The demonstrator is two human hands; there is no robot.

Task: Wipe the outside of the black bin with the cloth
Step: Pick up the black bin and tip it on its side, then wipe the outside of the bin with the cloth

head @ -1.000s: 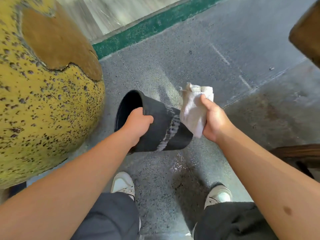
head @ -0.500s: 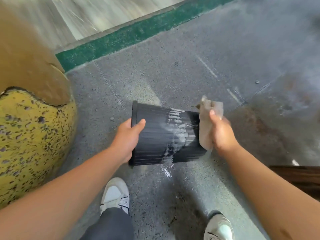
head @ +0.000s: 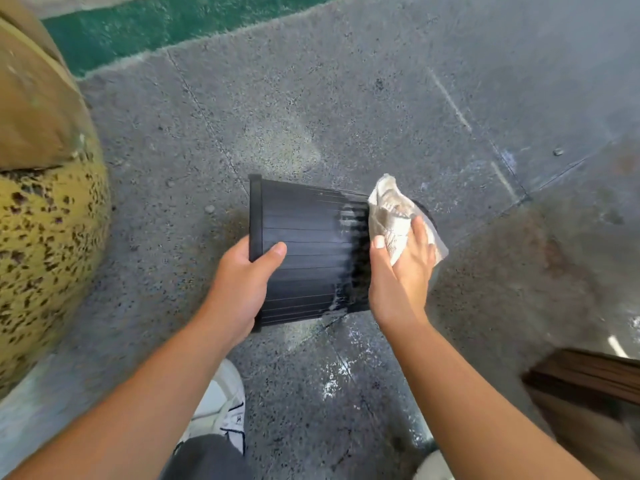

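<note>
The black ribbed bin (head: 308, 244) is held sideways in the air above the floor, its rim to the left and its base to the right. My left hand (head: 242, 289) grips the rim, thumb on the outer wall. My right hand (head: 401, 271) presses a crumpled white cloth (head: 391, 213) against the bin's base end, which the cloth and hand mostly hide. Whitish wet streaks mark the wall next to the cloth.
A large yellow speckled round object (head: 45, 237) with a brown patch fills the left side. The grey stone floor (head: 346, 109) has a green strip (head: 138, 26) at the far edge. A dark wooden piece (head: 588, 379) is at lower right. My white shoe (head: 221, 407) is below.
The bin has turned from mouth-toward-me to fully sideways. My right hand has slid the cloth over the base end, and the white streaks on the wall have shrunk.
</note>
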